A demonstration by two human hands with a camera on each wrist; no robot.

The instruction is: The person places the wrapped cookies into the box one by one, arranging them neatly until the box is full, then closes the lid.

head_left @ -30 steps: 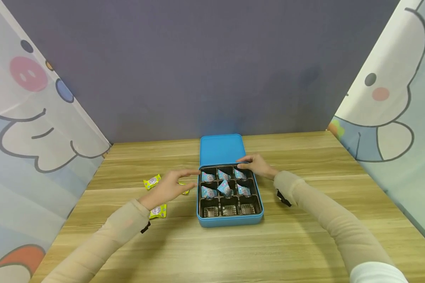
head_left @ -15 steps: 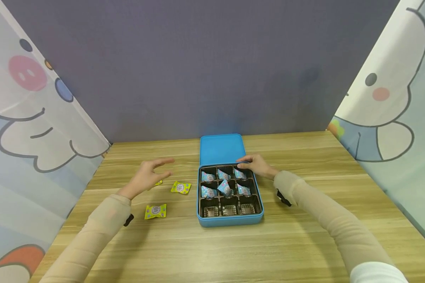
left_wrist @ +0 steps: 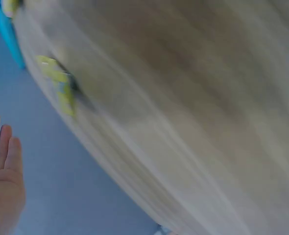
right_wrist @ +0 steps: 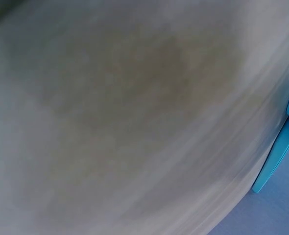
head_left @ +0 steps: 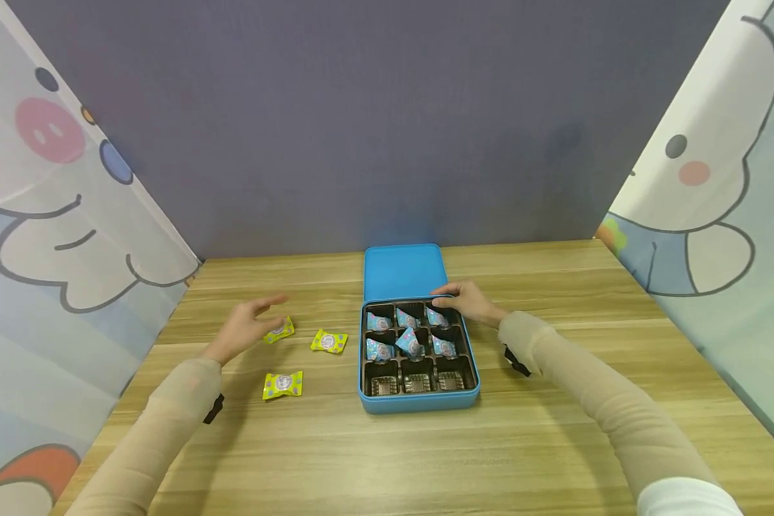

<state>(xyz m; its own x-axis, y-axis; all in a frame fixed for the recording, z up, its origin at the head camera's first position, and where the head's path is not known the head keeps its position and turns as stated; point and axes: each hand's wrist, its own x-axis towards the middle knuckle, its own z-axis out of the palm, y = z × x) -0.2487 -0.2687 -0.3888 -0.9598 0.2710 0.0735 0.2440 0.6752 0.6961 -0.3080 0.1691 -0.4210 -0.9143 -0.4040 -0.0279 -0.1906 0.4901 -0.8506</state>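
In the head view my left hand (head_left: 245,330) is over the left of the table, fingers stretched out beside a yellow wrapped candy (head_left: 280,330). Two more yellow candies lie nearby, one nearer the box (head_left: 328,342) and one closer to me (head_left: 282,385). My right hand (head_left: 469,302) grips the back right corner of the blue box (head_left: 419,403), thumb inside the rim. Blue wrapped candies (head_left: 410,344) fill the back and middle rows of its dark divided tray; the front row shows ribbed bottoms. The left wrist view shows my left hand (left_wrist: 5,181) with straight fingers.
The box's lid (head_left: 405,273) is folded back flat behind it. A dark grey panel (head_left: 387,129) rises at the table's back edge. Cartoon-printed sheets (head_left: 71,215) stand at both sides of the wooden table (head_left: 400,466).
My left hand has moved left, from the box's left edge to beside the farthest-left yellow candy, uncovering the candies. My right hand stays on the box corner.
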